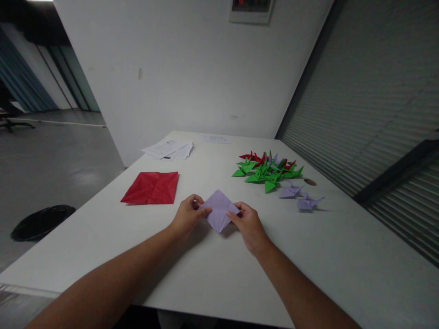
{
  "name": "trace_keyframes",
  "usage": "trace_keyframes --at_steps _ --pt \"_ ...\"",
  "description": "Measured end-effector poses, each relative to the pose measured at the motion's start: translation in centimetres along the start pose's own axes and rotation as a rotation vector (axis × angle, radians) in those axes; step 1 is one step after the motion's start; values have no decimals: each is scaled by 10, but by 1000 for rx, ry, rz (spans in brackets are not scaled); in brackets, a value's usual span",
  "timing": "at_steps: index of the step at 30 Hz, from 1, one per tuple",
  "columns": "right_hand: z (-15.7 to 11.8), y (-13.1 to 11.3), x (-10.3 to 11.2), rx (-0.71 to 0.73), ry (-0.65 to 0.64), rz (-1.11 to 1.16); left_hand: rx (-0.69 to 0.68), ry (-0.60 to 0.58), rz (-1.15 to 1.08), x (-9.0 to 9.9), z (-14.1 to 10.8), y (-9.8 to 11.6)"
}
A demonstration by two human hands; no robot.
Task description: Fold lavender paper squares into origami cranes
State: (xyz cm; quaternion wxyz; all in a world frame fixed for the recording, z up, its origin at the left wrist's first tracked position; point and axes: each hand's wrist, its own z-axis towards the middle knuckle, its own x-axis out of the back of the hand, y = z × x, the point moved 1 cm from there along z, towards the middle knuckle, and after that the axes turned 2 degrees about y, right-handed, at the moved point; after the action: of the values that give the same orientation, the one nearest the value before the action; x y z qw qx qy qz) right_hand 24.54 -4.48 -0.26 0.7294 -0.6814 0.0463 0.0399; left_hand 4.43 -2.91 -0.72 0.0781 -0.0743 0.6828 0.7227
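A light purple sheet of origami paper [218,208], folded to a small diamond with creases across it, is held over the table in front of me. My left hand [188,212] pinches its left corner, thumb on top. At the right corner, my right hand [249,224] grips the paper between thumb and fingers. The undersides of the fingers are partly hidden behind the paper. Two light purple paper cranes, one [291,190] behind the other [308,202], rest on the table to the right of my right hand.
Creased red paper [151,188] lies on the white table [192,283] to the left. Back right is a heap of green paper cranes [264,173] with red and purple ones. Printed sheets [168,149] lie at the back left. A black bin [43,222] stands on the floor.
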Motion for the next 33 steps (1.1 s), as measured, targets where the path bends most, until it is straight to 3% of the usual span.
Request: trace_keyframes --at_steps 26,33 --pt "5 4 7 -22 36 58 -16 83 -13 6 6 0" --pt "7 3 13 -50 103 50 -30 101 18 6 6 2"
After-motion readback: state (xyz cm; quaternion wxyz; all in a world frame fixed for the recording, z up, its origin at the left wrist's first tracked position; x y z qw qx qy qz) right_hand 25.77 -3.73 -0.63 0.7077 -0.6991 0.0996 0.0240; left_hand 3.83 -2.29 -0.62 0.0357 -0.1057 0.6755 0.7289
